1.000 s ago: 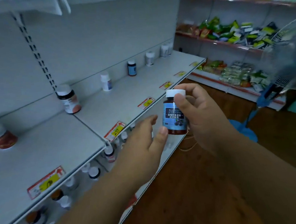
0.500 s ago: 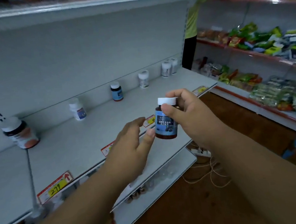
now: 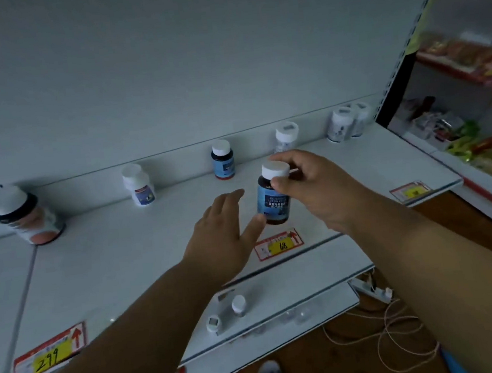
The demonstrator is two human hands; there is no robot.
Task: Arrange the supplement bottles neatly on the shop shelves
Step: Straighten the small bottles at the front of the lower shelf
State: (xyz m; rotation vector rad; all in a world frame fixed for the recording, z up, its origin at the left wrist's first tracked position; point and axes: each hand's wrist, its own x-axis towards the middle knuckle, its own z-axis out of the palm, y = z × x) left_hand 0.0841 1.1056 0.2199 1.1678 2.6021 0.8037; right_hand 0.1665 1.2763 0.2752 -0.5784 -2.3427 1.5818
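Observation:
My right hand (image 3: pixel 314 185) pinches a brown supplement bottle (image 3: pixel 274 201) with a blue label and white cap, held upright just above the white shelf (image 3: pixel 119 252). My left hand (image 3: pixel 222 233) is beside it with straight fingers, its thumb touching the bottle's lower left side. Along the shelf's back wall stand a matching blue-label bottle (image 3: pixel 222 159), a white bottle (image 3: pixel 138 184), a large brown bottle with a pink label (image 3: pixel 25 219), another white bottle (image 3: pixel 285 136) and a pair of white bottles (image 3: pixel 348 122).
Price tags (image 3: pixel 279 244) hang on the shelf's front edge. Lower shelves (image 3: pixel 280 306) hold small bottles. To the right, red-edged shelves (image 3: pixel 483 163) carry snack packets. White cables (image 3: pixel 397 331) lie on the brown floor.
The view has swung left and closer to the shelf. Both hands with the bottle moved forward over the shelf surface, nearer the matching blue-label bottle.

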